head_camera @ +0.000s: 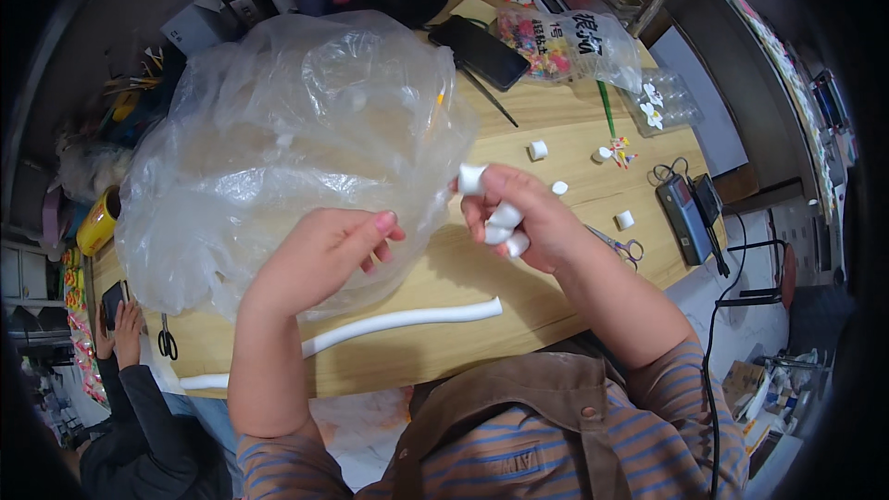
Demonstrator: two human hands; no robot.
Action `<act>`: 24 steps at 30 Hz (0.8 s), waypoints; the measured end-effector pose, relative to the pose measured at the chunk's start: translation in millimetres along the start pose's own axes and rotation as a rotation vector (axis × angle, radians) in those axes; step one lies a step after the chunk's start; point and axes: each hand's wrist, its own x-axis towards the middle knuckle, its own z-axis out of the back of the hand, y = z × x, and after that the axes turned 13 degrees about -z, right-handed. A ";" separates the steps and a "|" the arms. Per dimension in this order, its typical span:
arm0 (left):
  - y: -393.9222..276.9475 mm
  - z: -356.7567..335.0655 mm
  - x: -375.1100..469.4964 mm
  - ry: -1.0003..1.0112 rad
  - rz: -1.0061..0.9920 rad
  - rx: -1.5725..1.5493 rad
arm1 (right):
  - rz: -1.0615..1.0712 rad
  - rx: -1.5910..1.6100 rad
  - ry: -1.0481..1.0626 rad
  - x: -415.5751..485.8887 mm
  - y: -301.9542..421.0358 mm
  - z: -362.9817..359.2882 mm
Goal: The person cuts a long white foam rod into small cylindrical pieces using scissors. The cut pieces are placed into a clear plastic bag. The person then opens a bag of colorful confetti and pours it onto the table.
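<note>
In my right hand [531,212] are several short white clay pieces [501,222]. One piece [472,180] is pinched between thumb and fingertips, while the others are tucked against the palm. My left hand [333,250] hovers over a large clear plastic bag [264,173], fingers loosely bent and nothing visible in them. A long white clay roll [410,317] lies along the near table edge, partly hidden behind my left forearm. Cut white pieces [538,150] are scattered beyond my right hand, with another [624,220] beside scissors [628,250] that my right forearm partly covers.
Past the bag lie a smartphone [480,52], a dark thin tool [489,94] and a printed bag of colourful bits [535,45]. A power bank-like device [684,219] with cables sits at the right edge. Another person's hands [125,330] hold a phone at left, near black scissors [167,340].
</note>
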 end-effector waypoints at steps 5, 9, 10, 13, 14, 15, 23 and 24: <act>31.9 -56.9 25.4 -0.236 -0.296 0.700 | 0.091 0.266 -0.076 -3.1 5.9 4.4; 55.1 -81.6 51.7 -0.180 -0.319 0.865 | -0.016 0.301 -0.132 -0.7 -11.0 7.8; 55.2 -77.1 57.2 -0.154 -0.240 0.851 | -0.053 0.246 -0.129 -0.8 -10.6 7.8; 53.5 -39.1 63.7 -0.340 -0.200 0.722 | -0.222 0.031 -0.130 7.0 -4.2 5.1; 49.2 -22.7 63.4 -0.566 -0.322 0.612 | -0.267 -0.116 -0.107 17.7 1.9 2.9; 31.1 -1.0 62.1 -0.581 -0.269 0.390 | -0.314 -0.265 -0.068 34.3 9.3 -3.5; -17.1 41.0 54.9 -0.566 -0.381 0.035 | 0.219 -0.557 -0.206 162.0 16.4 -37.5; -12.3 43.0 51.5 -0.575 -0.385 0.027 | 0.271 -0.625 -0.255 166.9 9.7 -37.1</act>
